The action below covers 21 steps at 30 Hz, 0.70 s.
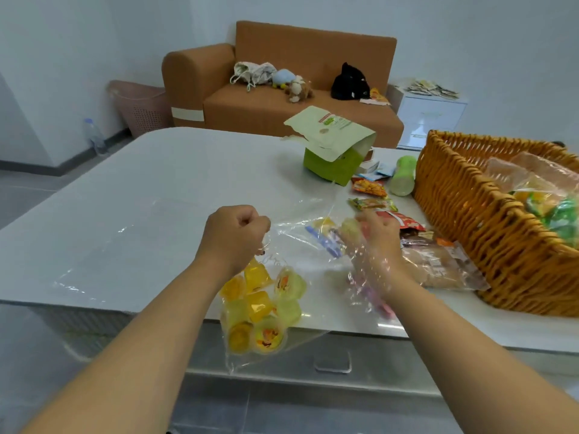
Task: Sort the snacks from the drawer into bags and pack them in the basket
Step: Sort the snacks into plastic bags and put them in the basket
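My left hand [233, 234] pinches the rim of a clear plastic bag [291, 245] and holds it up at the table's front edge. Several yellow and green jelly cups [261, 308] hang in its bottom. My right hand [374, 242] is inside the bag's mouth, seen blurred through the film, with a pale jelly cup [349, 227] at its fingertips. Whether its fingers grip the cup I cannot tell. The wicker basket [463, 220] stands at the right with filled clear bags [545, 198] in it.
Loose snack packets [369, 187], a bagged bread pack [438, 264], a green bottle [404, 175] and an open green box [336, 158] lie between my hands and the basket. Another clear bag [103, 245] lies flat on the white table [156, 170]. A brown sofa stands behind.
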Tool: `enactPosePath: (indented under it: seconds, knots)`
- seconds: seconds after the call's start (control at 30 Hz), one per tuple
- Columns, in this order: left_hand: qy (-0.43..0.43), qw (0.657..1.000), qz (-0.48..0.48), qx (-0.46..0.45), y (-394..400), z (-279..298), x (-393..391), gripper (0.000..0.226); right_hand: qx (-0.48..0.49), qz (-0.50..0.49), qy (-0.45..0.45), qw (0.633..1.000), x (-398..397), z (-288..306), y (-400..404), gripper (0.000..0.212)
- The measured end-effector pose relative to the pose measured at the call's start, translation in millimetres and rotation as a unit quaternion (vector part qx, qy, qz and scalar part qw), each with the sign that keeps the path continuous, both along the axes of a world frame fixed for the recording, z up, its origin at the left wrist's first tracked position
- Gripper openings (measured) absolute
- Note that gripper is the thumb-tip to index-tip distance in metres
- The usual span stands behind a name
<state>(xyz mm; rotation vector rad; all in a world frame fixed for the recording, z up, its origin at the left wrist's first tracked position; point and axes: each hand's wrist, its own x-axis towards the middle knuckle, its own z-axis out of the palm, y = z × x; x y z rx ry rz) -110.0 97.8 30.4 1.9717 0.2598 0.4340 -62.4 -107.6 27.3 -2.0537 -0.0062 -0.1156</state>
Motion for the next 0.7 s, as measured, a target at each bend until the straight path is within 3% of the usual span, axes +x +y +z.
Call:
enactPosePath:
  seconds: [0.07, 0.17, 0.3, 0.47, 0.53, 0.6, 0.7]
  knots:
    - [0.009, 0.999, -0.017, 0.039, -6.2, -0.9, 5.7, 0.029, -0.04, -0.039, 0.022, 0.998, -3.7, 0.9, -18.1, 0.034]
    - [0.052, 0.993, -0.062, 0.089, -14.3, -3.4, 24.9, 0.028, 0.054, -0.068, 0.073, 0.994, -17.1, -3.1, -36.6, 0.023]
    - [0.098, 0.969, -0.143, 0.178, -26.3, -3.7, 65.3, 0.03, 0.141, -0.019, 0.145, 0.979, -34.6, -5.4, -42.6, 0.021]
    - [0.087, 0.897, -0.24, 0.361, -49.2, 9.6, 98.2, 0.016, 0.144, 0.018, 0.158, 0.977, -32.0, -10.1, -46.7, 0.028]
    - [0.078, 0.867, -0.258, 0.42, -61.9, 11.4, 96.3, 0.026, 0.123, 0.018, 0.17, 0.977, -32.1, -14.3, -46.7, 0.032]
    - [0.064, 0.885, -0.228, 0.401, -75.2, 6.9, 77.4, 0.047, 0.116, 0.017, 0.178, 0.977, -34.1, -13.0, -49.3, 0.03]
    - [0.096, 0.918, -0.111, 0.368, -87.8, -12.4, 28.8, 0.061, 0.134, -0.007, 0.161, 0.978, -37.2, 1.0, -58.3, 0.028]
